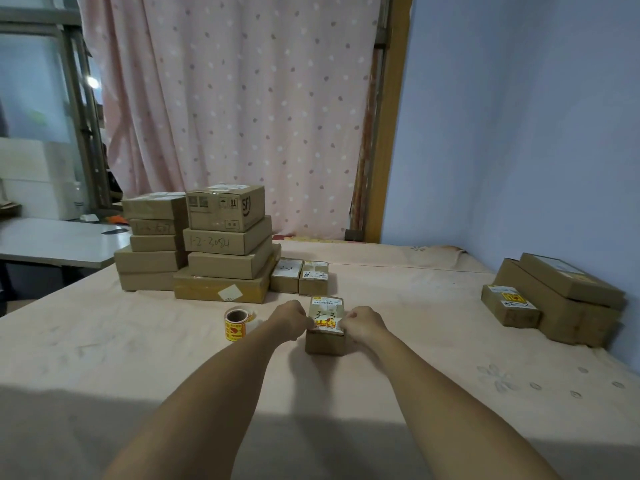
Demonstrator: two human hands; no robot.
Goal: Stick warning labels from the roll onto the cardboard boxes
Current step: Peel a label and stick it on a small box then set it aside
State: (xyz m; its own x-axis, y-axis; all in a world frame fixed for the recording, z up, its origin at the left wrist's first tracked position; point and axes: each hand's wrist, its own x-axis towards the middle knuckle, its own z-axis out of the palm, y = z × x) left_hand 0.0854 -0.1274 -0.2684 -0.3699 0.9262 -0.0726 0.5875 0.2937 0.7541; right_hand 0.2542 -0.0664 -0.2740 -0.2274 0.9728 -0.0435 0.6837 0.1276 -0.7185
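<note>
While both forearms reach out over the pink cloth [138, 358], the hands meet at a small box [325, 342] standing on it, straight ahead in the head view. The left hand [291, 319] is at the box's top left edge and the right hand [363, 323] at its top right edge, each with its fingers curled in. Between them a yellow and red label [323, 323] lies on the near part of the box top, just below the handwritten "3-3". The fingertips of both hands touch the label's ends, but they are too small to tell whether they pinch the label, press it down or grip the box.

Left of the left hand and just apart from it, the roll [236, 323] stands on the cloth, its cardboard core facing up and a loose strip of labels trailing off to its right.

Farther back on the left rises a stack [221, 258] of larger boxes, some with numbers written on their sides. Two boxes [299, 277] of the small kind sit side by side, touching, right of the stack. Well apart on the right, against the blue wall [519, 133], a pile [561, 299] of boxes bears yellow labels on its front box. A dotted pink curtain [242, 98] hangs behind, and a grey table [59, 240] stands at far left.
</note>
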